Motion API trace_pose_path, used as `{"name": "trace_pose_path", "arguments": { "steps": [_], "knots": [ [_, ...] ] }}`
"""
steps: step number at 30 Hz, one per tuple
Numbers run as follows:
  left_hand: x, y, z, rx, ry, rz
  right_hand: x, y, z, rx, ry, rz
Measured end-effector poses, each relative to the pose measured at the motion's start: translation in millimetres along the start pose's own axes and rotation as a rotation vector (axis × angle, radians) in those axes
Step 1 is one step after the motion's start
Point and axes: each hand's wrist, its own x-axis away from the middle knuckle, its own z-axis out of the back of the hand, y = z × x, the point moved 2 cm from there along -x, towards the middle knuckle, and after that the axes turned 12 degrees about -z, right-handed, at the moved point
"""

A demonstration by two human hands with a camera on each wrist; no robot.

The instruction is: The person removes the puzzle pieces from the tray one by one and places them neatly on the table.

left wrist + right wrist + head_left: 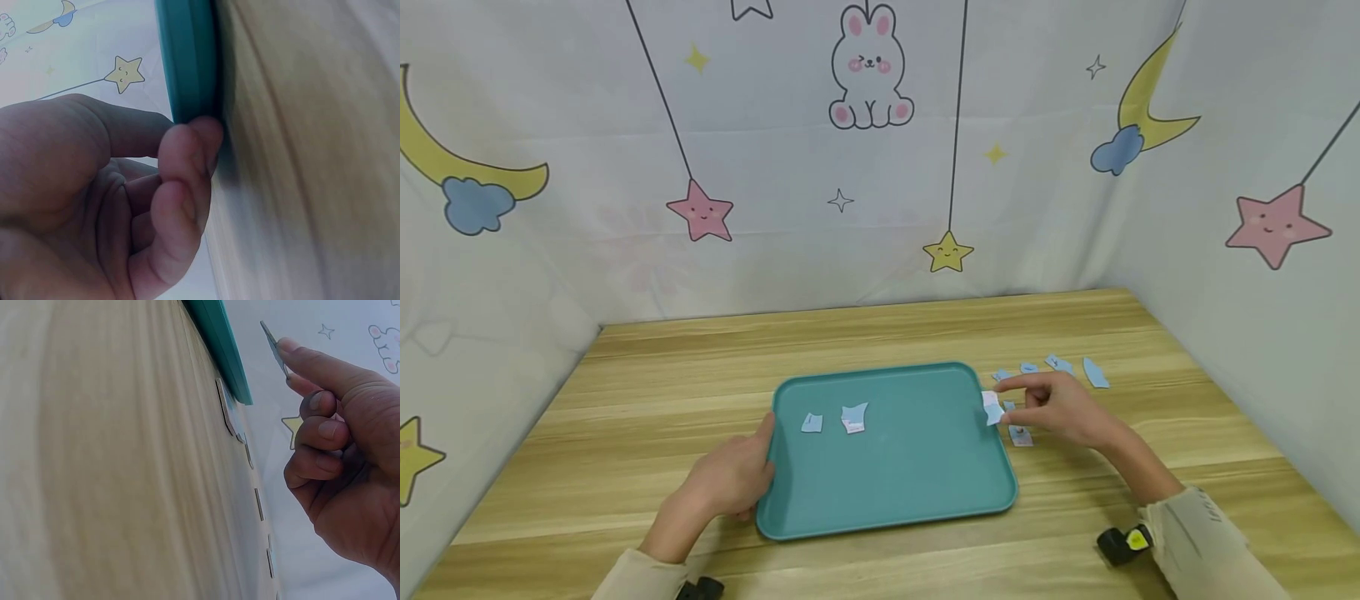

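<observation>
A teal tray point(917, 454) lies on the wooden table, and my left hand point(733, 475) grips its left rim. In the left wrist view, the fingers point(178, 153) are curled at the tray's edge. Between thumb and fingertips my right hand point(1060, 408) pinches a flat, irregular light-blue and white card piece point(992, 408) over the tray's right rim. The right wrist view shows that piece point(275, 350) edge-on, above the tray point(219, 347). Two similar pieces lie inside the tray toward the left: a small one point(812, 423) and a larger one point(854, 417).
Several more blue pieces lie on the table right of the tray, including a long curved one point(1095, 372) at the far right and one with a pinkish edge point(1020, 436) below my right hand. A printed cloth backdrop point(760, 142) stands behind the table point(685, 367) and along both sides.
</observation>
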Motion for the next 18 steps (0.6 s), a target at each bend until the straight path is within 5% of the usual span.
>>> {"name": "trace_pose_path", "arguments": {
  "steps": [18],
  "knots": [
    [0.2,0.1,-0.6,-0.010,0.002,-0.004,17.4,13.5,23.9,-0.030,0.021,-0.037]
  ]
}}
